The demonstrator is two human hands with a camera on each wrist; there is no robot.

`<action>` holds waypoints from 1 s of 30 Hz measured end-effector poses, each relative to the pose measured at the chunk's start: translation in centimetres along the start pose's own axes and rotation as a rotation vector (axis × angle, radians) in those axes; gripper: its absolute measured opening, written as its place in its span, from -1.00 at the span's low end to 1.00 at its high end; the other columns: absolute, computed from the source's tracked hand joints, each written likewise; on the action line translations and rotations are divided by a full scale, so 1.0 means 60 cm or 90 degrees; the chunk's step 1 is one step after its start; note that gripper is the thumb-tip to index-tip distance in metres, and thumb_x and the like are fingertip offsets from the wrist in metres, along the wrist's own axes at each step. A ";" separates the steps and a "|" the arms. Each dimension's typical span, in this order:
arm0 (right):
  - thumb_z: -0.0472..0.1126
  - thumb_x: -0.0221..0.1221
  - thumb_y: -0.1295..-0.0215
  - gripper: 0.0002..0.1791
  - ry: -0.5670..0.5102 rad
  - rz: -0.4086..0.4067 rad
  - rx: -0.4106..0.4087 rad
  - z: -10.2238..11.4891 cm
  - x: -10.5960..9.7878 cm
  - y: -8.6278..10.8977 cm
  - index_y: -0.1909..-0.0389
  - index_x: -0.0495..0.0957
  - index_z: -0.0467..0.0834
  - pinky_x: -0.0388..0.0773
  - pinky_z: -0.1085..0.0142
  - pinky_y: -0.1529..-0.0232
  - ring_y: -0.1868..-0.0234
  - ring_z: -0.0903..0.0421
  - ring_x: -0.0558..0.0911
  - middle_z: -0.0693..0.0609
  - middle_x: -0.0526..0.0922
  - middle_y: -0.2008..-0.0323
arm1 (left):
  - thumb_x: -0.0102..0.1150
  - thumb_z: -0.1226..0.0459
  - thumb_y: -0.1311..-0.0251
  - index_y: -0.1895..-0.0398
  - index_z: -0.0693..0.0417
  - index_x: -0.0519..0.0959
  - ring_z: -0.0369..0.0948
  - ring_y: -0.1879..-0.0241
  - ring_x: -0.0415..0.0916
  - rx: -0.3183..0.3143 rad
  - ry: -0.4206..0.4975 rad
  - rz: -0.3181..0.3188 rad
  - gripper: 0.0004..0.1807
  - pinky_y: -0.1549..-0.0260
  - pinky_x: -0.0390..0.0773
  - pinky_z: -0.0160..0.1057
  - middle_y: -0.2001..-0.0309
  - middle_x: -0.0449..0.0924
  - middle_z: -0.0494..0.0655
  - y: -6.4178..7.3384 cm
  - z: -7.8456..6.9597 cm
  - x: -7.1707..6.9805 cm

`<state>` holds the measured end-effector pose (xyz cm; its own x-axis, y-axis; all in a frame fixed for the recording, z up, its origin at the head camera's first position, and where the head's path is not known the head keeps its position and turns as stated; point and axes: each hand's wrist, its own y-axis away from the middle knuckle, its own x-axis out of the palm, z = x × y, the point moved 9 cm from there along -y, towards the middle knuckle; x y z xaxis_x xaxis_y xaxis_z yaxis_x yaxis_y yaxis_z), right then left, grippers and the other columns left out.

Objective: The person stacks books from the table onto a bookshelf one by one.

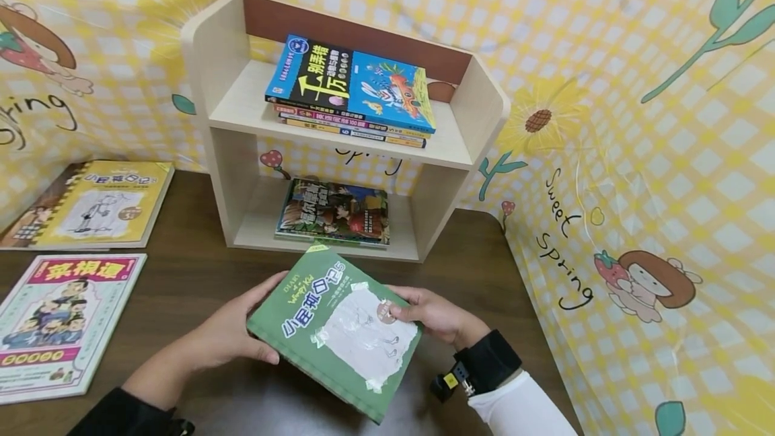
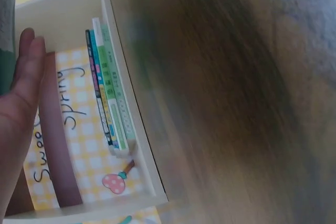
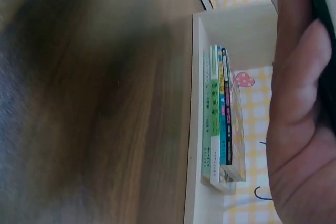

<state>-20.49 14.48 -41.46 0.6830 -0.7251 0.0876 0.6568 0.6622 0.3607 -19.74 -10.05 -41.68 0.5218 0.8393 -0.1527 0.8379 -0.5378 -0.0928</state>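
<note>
A green book (image 1: 336, 335) is held above the tabletop in the head view, tilted, its cover with a white taped-paper drawing facing up. My left hand (image 1: 227, 328) grips its left side, with the thumb along the near edge. The right hand (image 1: 438, 315) holds the opposite side, thumb pressed on the cover and fingers hidden beneath. In the right wrist view, part of that hand (image 3: 299, 108) borders the book's dark green edge. The left wrist view shows the left hand (image 2: 21, 98) beside a sliver of the book.
Just beyond the book stands a two-tier wooden shelf (image 1: 220, 153). A book stack (image 1: 387, 93) lies on its upper board, and more books (image 1: 336, 210) lie flat on the lower one. At the left, a yellow book (image 1: 109, 204) and a pink-and-white magazine (image 1: 66, 321) lie on the dark table (image 1: 188, 241).
</note>
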 end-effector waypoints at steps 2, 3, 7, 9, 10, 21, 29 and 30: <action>-0.25 -0.05 -0.48 -0.39 0.016 0.025 0.008 0.001 -0.001 -0.004 -0.49 0.04 -0.22 0.62 0.36 0.27 0.28 0.20 0.67 0.09 0.63 0.13 | 0.58 0.40 0.27 -0.54 0.15 -0.21 -0.27 0.10 0.48 0.000 0.007 0.026 0.36 0.13 0.48 -0.43 -0.36 0.06 0.45 0.003 -0.004 0.010; -0.23 -0.04 -0.48 -0.39 0.026 0.033 0.013 0.002 -0.003 -0.006 -0.48 0.05 -0.22 0.62 0.36 0.27 0.28 0.21 0.67 0.10 0.62 0.14 | 0.58 0.40 0.26 -0.54 0.13 -0.26 -0.25 0.12 0.49 -0.003 0.018 0.037 0.38 0.15 0.49 -0.42 -0.38 -0.03 0.47 0.005 -0.006 0.015; -0.18 0.00 -0.47 -0.38 0.050 0.047 0.026 0.003 -0.008 -0.016 -0.47 0.09 -0.20 0.61 0.36 0.28 0.28 0.21 0.66 0.10 0.63 0.15 | 0.54 0.42 0.20 -0.54 0.10 -0.37 -0.21 0.24 0.54 -0.033 0.068 0.058 0.40 0.25 0.57 -0.36 -0.37 -0.16 0.56 0.010 -0.007 0.028; -0.17 0.03 -0.45 -0.37 0.054 0.040 0.027 0.004 -0.012 -0.020 -0.47 0.12 -0.19 0.62 0.35 0.29 0.28 0.21 0.66 0.10 0.63 0.15 | 0.52 0.45 0.20 -0.53 0.12 -0.36 -0.19 0.29 0.56 -0.049 0.083 0.051 0.38 0.30 0.60 -0.32 -0.35 -0.14 0.58 0.011 -0.005 0.029; -0.17 0.05 -0.45 -0.37 0.054 0.034 0.024 0.005 -0.013 -0.022 -0.47 0.12 -0.19 0.62 0.35 0.28 0.27 0.20 0.66 0.10 0.64 0.14 | 0.51 0.46 0.21 -0.53 0.12 -0.35 -0.19 0.30 0.56 -0.057 0.087 0.045 0.38 0.31 0.61 -0.31 -0.35 -0.13 0.59 0.012 -0.003 0.028; -0.23 0.13 -0.38 -0.45 0.050 -0.151 0.031 0.012 -0.050 -0.039 -0.37 0.32 -0.20 0.61 0.32 0.30 0.30 0.18 0.67 0.01 0.68 0.15 | 0.47 0.47 0.16 -0.54 0.09 -0.36 -0.21 0.34 0.58 -0.079 0.097 -0.018 0.35 0.32 0.62 -0.31 -0.39 -0.16 0.53 0.013 -0.002 0.017; -0.22 0.21 -0.32 -0.26 -0.013 -0.356 -0.007 0.022 -0.076 -0.037 -0.46 0.13 -0.16 0.58 0.32 0.25 0.25 0.14 0.64 -0.19 0.59 -0.04 | 0.47 0.51 0.17 -0.53 0.09 -0.38 -0.30 0.26 0.57 -0.057 0.073 -0.093 0.36 0.26 0.61 -0.36 -0.38 -0.08 0.54 0.005 -0.008 0.008; -0.24 0.19 -0.32 -0.26 -0.025 -0.372 -0.019 0.024 -0.076 -0.036 -0.47 0.10 -0.17 0.58 0.32 0.24 0.24 0.14 0.63 -0.21 0.56 -0.08 | 0.47 0.51 0.17 -0.54 0.07 -0.38 -0.31 0.23 0.55 -0.060 0.065 -0.106 0.37 0.25 0.60 -0.38 -0.40 -0.11 0.52 0.003 -0.007 0.008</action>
<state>-25.47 16.12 -41.32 0.1925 -0.9777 -0.0838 0.9301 0.1546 0.3333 -19.28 -9.73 -41.35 0.3844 0.9222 -0.0414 0.9226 -0.3853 -0.0157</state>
